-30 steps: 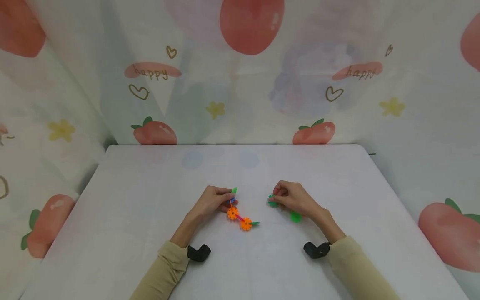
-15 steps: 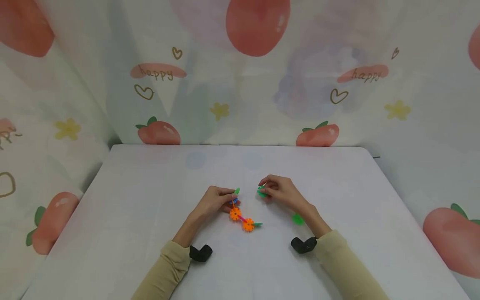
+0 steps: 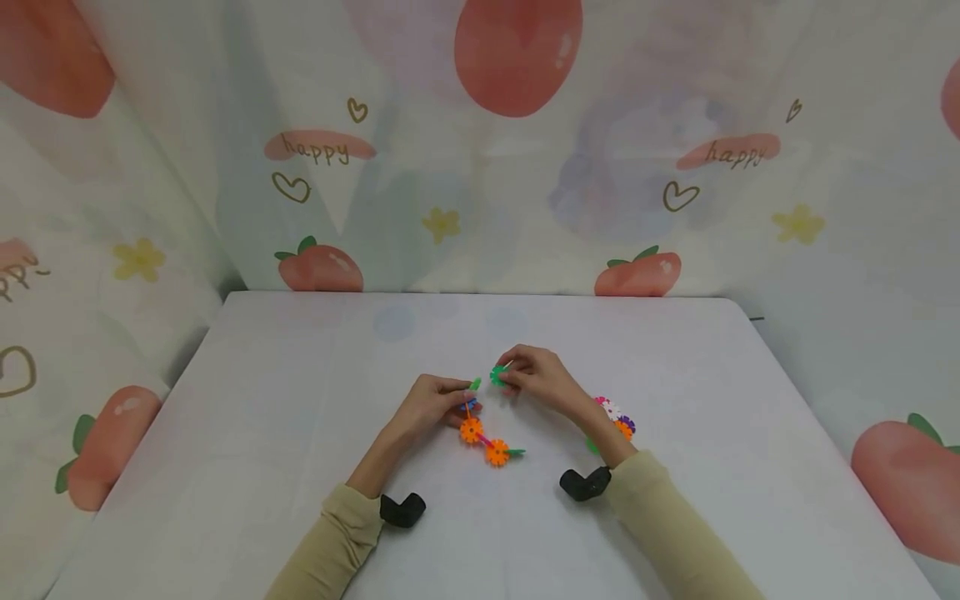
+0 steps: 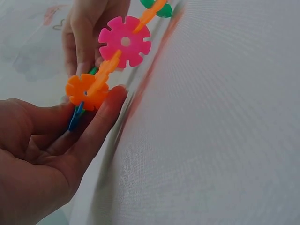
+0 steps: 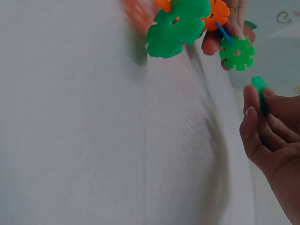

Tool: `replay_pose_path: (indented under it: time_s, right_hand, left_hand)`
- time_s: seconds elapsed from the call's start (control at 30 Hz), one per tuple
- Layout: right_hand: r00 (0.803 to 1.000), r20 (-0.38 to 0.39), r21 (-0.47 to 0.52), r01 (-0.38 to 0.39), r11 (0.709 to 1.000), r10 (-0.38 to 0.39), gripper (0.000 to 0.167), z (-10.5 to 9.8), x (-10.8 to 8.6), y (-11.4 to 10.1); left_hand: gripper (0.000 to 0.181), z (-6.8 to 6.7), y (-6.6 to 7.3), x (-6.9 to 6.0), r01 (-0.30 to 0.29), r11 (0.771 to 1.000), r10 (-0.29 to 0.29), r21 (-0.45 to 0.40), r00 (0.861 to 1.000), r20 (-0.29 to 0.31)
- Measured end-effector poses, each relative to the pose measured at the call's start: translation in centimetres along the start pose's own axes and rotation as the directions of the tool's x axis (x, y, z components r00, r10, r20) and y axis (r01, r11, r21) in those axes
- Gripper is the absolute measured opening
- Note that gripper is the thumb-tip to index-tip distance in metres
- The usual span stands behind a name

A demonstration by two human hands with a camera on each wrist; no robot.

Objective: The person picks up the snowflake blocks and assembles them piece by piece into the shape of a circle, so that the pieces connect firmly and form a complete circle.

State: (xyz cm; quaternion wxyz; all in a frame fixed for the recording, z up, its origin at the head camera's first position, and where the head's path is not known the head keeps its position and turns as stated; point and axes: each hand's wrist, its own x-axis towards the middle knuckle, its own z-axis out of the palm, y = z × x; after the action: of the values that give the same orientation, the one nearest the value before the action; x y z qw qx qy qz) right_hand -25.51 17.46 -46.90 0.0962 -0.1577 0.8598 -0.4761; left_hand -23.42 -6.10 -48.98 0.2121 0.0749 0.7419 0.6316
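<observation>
In the head view the left hand (image 3: pixel 435 404) pinches one end of a chain of notched discs, with orange discs (image 3: pixel 497 453) hanging below it. The left wrist view shows a pink disc (image 4: pixel 117 37) between orange ones, and a blue disc (image 4: pixel 75 118) at the fingers. A light green disc (image 5: pixel 238 54) stands out from the held end in the right wrist view. Between thumb and fingers the right hand (image 3: pixel 542 379) holds a single green disc (image 3: pixel 498 375), a small gap away from the chain.
On the white table (image 3: pixel 337 350), more joined discs lie beside the right forearm, among them a white one (image 3: pixel 612 410) and an orange one (image 3: pixel 624 430). A patterned cloth (image 3: pixel 480 192) hangs behind the table.
The right hand has moved left with its green disc, closer to the left hand. Discs by the right forearm have come into view. The left hand has barely moved.
</observation>
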Motion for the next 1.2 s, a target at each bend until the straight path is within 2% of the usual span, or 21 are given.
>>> replay_pose_path:
  time_s: [0.3,0.57,0.73,0.97,1.2]
  right_hand:
    - [0.999,0.026,0.013,-0.047,0.999,0.047,0.018,1.0,0.8,-0.7]
    - [0.999,0.012,-0.011,-0.042,0.999,0.042,0.016,1.1,1.4,-1.1]
    - [0.997,0.010,0.025,-0.072,0.997,0.072,0.015,1.4,1.7,-1.3]
    - [0.997,0.043,0.053,-0.058,0.997,0.056,0.011,1.1,2.0,-0.9]
    - [0.993,0.111,0.055,-0.040,0.998,0.034,0.012,1.1,2.2,-1.0]
  left_hand:
    - [0.035,0.3,0.1,0.1,0.011,1.000,-0.011,0.011,1.000,-0.025]
    - [0.031,0.4,0.4,-0.1,0.015,0.997,-0.010,0.071,0.997,-0.079]
    - [0.029,0.3,0.6,-0.2,0.023,0.996,-0.015,0.090,0.996,-0.087]
    - [0.028,0.7,0.4,-0.1,0.010,0.996,-0.001,0.089,0.994,-0.108]
    - [0.023,1.0,0.7,-0.3,0.007,0.994,0.010,0.114,0.989,-0.147]
